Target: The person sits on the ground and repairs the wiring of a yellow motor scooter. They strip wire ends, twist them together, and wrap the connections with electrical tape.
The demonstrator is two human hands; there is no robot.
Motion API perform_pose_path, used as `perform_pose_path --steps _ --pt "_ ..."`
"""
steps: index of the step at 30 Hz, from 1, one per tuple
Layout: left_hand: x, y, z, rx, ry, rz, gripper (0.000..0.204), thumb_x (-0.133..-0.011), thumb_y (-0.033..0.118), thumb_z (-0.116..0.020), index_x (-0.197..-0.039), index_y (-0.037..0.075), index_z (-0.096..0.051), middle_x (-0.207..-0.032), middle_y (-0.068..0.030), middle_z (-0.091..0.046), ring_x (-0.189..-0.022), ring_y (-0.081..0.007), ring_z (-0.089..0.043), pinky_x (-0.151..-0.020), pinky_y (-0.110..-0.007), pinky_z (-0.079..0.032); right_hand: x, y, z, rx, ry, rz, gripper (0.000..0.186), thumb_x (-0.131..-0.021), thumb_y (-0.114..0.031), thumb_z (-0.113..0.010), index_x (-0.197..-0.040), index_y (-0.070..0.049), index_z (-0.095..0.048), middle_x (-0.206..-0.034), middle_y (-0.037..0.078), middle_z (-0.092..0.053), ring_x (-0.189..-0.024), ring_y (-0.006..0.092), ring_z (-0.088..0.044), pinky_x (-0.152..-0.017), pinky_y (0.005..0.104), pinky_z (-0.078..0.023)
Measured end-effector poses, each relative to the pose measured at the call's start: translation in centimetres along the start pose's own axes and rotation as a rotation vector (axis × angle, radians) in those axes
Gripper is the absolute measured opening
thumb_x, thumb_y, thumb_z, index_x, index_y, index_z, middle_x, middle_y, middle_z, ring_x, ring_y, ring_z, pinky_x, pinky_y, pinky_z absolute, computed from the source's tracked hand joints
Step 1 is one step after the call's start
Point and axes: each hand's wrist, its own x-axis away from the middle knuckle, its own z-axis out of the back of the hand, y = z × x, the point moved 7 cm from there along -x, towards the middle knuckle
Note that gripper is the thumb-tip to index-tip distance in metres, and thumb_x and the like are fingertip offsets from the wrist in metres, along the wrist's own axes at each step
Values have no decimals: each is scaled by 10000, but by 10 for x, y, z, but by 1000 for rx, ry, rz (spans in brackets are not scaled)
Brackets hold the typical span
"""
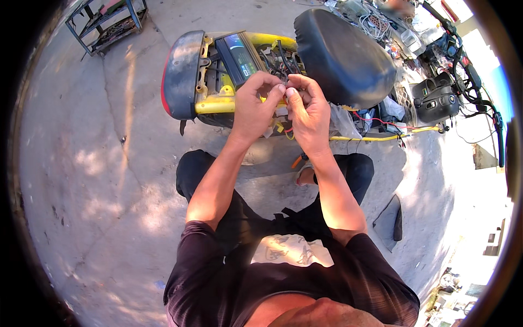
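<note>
Both hands are held together just in front of the black seat (343, 57). A small wire end (284, 90) is pinched between the left hand (256, 106) and right hand (308, 111), above the yellow frame (215, 104).

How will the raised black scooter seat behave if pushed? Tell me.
The black seat looks bulky and padded, so it is probably fairly heavy and firm rather than floppy. It stands tilted up over the open yellow frame, so a push would likely swing it rather than slide it. Its smooth cover may be slippery.
</note>
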Motion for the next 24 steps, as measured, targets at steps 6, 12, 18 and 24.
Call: perform_pose_path --steps 6,12,18,24 --pt "3 -10 8 152 15 105 50 -1014 26 -723 -1061 12 -731 -969 -1 -739 -861 -54 -662 -769 -241 -521 -3 -5 -3 137 -95 84 185 -1040 -51 -701 -1215 7 -708 -1061 101 -730 -795 135 -699 -687 293 -554" --pt "10 -1 16 104 18 132 29 -1003 24 -722 -1032 28 -726 -955 14 -725 -873 -42 -637 -789 -224 -499 -9 1 -5 95 -277 -83 137 -1045 -100 -695 -1130 7 -700 -989 131 -769 -843 201 -728 -729 340 -556" --pt "6 12 32 -202 -94 211 31 -975 48 -721 -1005 45 -713 -916 40 -698 -818 -35 -595 -741 -233 -470 -13 -2 -7 145 -327 106 141 -1011 -121 -700 -1118 -30 -712 -988 157 -749 -904 308 -733 -827 415 -552" --pt "-8 30 32 -341 -299 358 85 -960 111 -734 -1009 43 -749 -915 35 -715 -841 -50 -598 -772 -251 -465 -16 -4 -7 204 -371 184 134 -1006 -153 -692 -1108 -75 -734 -1002 142 -710 -946 356 -711 -835 460 -541"
